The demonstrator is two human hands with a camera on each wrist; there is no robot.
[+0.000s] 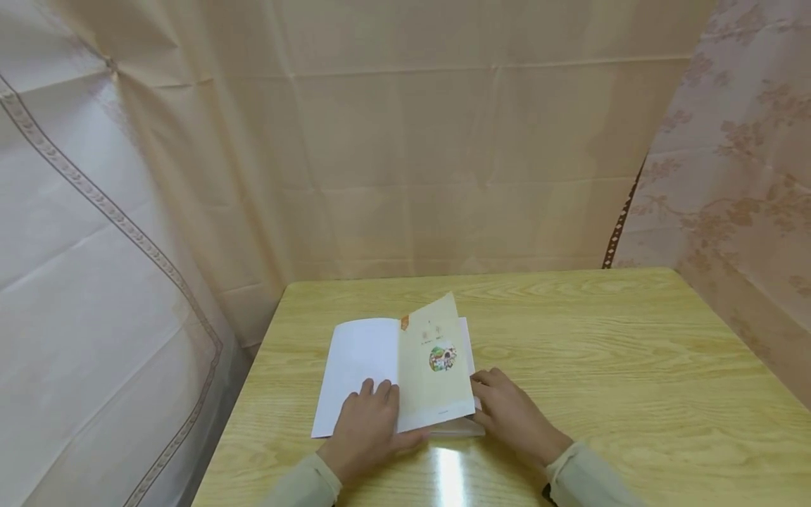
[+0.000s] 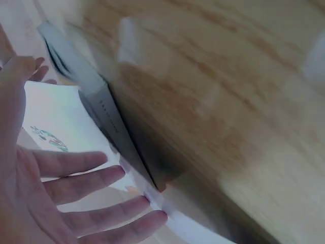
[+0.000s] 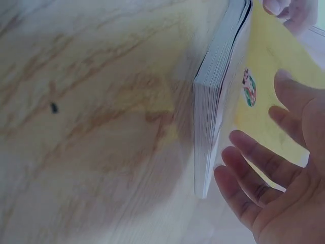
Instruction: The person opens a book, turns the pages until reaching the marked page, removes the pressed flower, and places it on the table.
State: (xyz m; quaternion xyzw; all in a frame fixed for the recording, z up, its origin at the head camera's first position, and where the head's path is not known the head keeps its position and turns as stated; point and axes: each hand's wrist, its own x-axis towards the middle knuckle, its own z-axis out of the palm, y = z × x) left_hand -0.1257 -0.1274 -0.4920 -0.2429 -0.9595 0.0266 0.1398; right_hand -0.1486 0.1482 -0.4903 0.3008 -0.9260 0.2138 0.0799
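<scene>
A thick paperback book lies open, its blank white left page flat on the left. A cream page with a small round coloured picture stands partly raised over the right-hand page block. My left hand rests on the white page beside the fold, thumb along the book's lower edge; its fingers look straight and spread in the left wrist view. At the book's right edge is my right hand, its fingertips close to the raised page. In the right wrist view those fingers are loosely bent and apart.
The book lies toward the near side of a wood-grain table. Behind the table hangs a beige cloth, with a pale patterned cloth at the right and a white one at the left. Light glares off the table's near edge.
</scene>
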